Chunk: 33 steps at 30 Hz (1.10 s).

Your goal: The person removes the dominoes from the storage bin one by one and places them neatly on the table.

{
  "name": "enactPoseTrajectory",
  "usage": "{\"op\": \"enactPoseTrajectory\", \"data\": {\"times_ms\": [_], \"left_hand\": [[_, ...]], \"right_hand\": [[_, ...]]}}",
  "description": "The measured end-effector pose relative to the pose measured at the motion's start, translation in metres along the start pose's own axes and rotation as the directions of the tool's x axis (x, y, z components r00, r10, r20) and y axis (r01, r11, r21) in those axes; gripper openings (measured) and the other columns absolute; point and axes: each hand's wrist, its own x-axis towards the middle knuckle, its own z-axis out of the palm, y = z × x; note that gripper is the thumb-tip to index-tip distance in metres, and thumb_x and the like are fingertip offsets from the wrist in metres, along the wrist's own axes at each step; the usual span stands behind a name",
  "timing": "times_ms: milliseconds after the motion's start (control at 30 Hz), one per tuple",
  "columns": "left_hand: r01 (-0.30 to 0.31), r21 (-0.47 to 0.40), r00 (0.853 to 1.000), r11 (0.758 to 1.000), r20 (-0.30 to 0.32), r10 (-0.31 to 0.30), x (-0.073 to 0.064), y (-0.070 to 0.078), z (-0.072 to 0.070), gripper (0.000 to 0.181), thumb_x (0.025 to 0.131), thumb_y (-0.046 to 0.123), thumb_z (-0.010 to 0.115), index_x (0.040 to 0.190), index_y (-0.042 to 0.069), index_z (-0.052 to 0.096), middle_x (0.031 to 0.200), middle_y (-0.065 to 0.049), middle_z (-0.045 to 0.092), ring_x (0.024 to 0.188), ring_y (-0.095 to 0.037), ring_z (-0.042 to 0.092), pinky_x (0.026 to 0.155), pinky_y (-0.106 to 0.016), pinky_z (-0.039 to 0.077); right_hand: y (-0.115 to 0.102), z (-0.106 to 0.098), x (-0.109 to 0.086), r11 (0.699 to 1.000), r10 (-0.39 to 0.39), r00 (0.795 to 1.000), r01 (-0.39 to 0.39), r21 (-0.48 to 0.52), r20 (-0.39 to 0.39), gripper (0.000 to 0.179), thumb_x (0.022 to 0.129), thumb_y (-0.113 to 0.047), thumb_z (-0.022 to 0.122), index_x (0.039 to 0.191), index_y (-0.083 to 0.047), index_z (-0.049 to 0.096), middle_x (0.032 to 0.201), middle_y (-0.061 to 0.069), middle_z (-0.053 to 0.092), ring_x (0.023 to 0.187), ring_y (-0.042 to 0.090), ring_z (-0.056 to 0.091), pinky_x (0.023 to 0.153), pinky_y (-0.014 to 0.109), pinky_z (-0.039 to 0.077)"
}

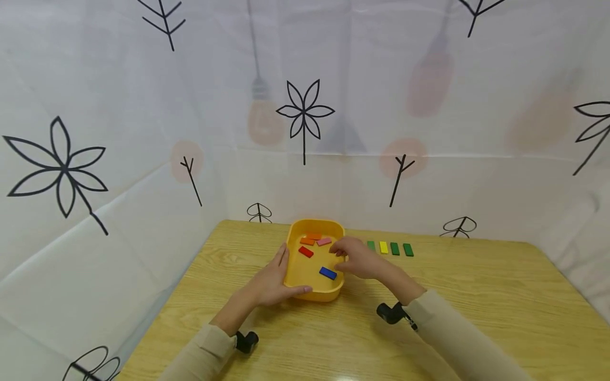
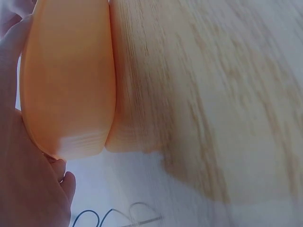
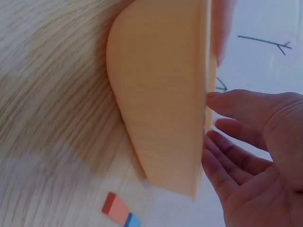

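The yellow tray (image 1: 318,296) stands on the wooden counter (image 1: 452,296), at the far side and around the middle of what I see from my distant place. The person's left hand (image 1: 271,280) is spread wide at its near left corner: the fingers lie rather straight along the left wall, and the thumb rests over the near rim.

The right hand (image 1: 359,257) reaches over the right rim into the tray. Its fingers are bent a little, and I see a moderate gap between them and the thumb, with nothing held there. The blue block (image 1: 328,273) lies in the near right part of the tray, just beside this thumb; I cannot tell if they touch.

In the far part of the tray I count two orange blocks (image 1: 307,242), close together, with a pink block (image 1: 324,242) to their right. A red block (image 1: 306,252) lies a little nearer.

To the right of the tray, on the counter, four blocks make a row; from left to right they are a light green block (image 1: 371,245), a yellow block (image 1: 383,247) and two dark green blocks (image 1: 395,248). Behind the counter hangs a white cloth (image 1: 333,190) with dark plant drawings.
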Motion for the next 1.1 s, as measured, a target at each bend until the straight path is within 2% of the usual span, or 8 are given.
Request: {"op": "enactPoseTrajectory", "data": {"times_ms": [133,233,400,500,633,800,933,1100], "left_hand": [[-0.007,0.006,1.0,1.0,0.001,0.007,0.001,-0.001,0.001,0.132,0.078,0.091,0.052,0.165,0.005,0.002,0.172,-0.007,-0.005,0.153,-0.032,0.026,0.12,-0.047,0.032],[-0.014,0.002,1.0,1.0,-0.004,0.014,0.001,-0.001,0.0,0.131,0.079,0.09,0.053,0.164,0.004,0.003,0.172,-0.008,-0.004,0.153,-0.033,0.026,0.12,-0.047,0.032],[-0.026,0.007,1.0,1.0,-0.013,0.026,0.0,-0.002,0.0,0.13,0.08,0.089,0.052,0.164,0.003,0.003,0.172,-0.009,-0.003,0.153,-0.032,0.024,0.121,-0.046,0.031],[-0.037,0.009,0.999,0.999,-0.015,0.037,0.0,-0.002,-0.001,0.129,0.081,0.088,0.052,0.164,0.003,0.003,0.172,-0.01,-0.003,0.153,-0.031,0.024,0.121,-0.045,0.031],[-0.05,0.005,0.999,0.999,-0.015,0.05,-0.001,-0.001,-0.001,0.127,0.083,0.086,0.053,0.164,0.002,0.003,0.172,-0.012,-0.003,0.153,-0.032,0.025,0.12,-0.046,0.033],[-0.054,0.001,0.998,0.999,-0.021,0.054,-0.001,-0.001,-0.001,0.126,0.084,0.084,0.054,0.163,0.0,0.005,0.172,-0.014,-0.002,0.153,-0.033,0.026,0.118,-0.047,0.036],[-0.056,0.009,0.998,0.998,-0.018,0.056,-0.002,0.001,-0.002,0.125,0.084,0.085,0.052,0.164,0.002,0.003,0.172,-0.013,-0.003,0.152,-0.033,0.027,0.118,-0.047,0.036],[-0.058,0.02,0.998,0.998,-0.014,0.059,-0.003,0.001,-0.003,0.125,0.085,0.085,0.052,0.164,0.002,0.003,0.172,-0.013,-0.003,0.152,-0.034,0.028,0.117,-0.047,0.037]], "right_hand": [[-0.007,0.013,0.014,0.998,0.023,0.998,-0.019,-0.057,0.066,0.03,0.089,-0.001,0.077,0.117,0.008,0.068,0.112,0.02,0.069,0.101,0.034,0.065,0.09,0.047,0.057],[-0.012,0.024,0.027,0.99,0.069,0.99,-0.052,-0.133,0.125,0.02,0.087,-0.001,0.078,0.105,0.005,0.069,0.096,0.014,0.068,0.085,0.025,0.06,0.081,0.039,0.055],[-0.021,0.04,0.041,0.94,0.183,0.965,-0.116,-0.32,0.188,0.009,0.092,-0.002,0.074,0.094,-0.002,0.065,0.076,0.004,0.052,0.07,0.019,0.043,0.068,0.034,0.039],[-0.025,0.046,0.046,0.924,0.239,0.951,-0.161,-0.346,0.196,0.006,0.095,-0.003,0.07,0.1,-0.004,0.067,0.08,0.003,0.056,0.073,0.02,0.047,0.07,0.033,0.042],[-0.025,0.051,0.053,0.941,0.261,0.947,-0.206,-0.27,0.185,0.007,0.096,-0.007,0.07,0.101,-0.004,0.067,0.078,0.003,0.055,0.072,0.019,0.05,0.068,0.031,0.045],[-0.022,0.058,0.058,0.973,0.211,0.971,-0.198,-0.121,0.109,0.019,0.092,-0.012,0.077,0.099,0.002,0.067,0.074,0.005,0.054,0.067,0.019,0.05,0.065,0.031,0.044],[-0.022,0.061,0.059,0.981,0.189,0.975,-0.192,0.016,0.114,0.04,0.086,-0.014,0.083,0.115,0.009,0.067,0.1,0.015,0.069,0.084,0.022,0.06,0.083,0.039,0.056],[-0.022,0.067,0.059,0.978,0.166,0.973,-0.183,0.102,0.159,0.053,0.081,-0.008,0.087,0.126,0.01,0.064,0.122,0.02,0.067,0.099,0.026,0.063,0.097,0.046,0.055]]}}
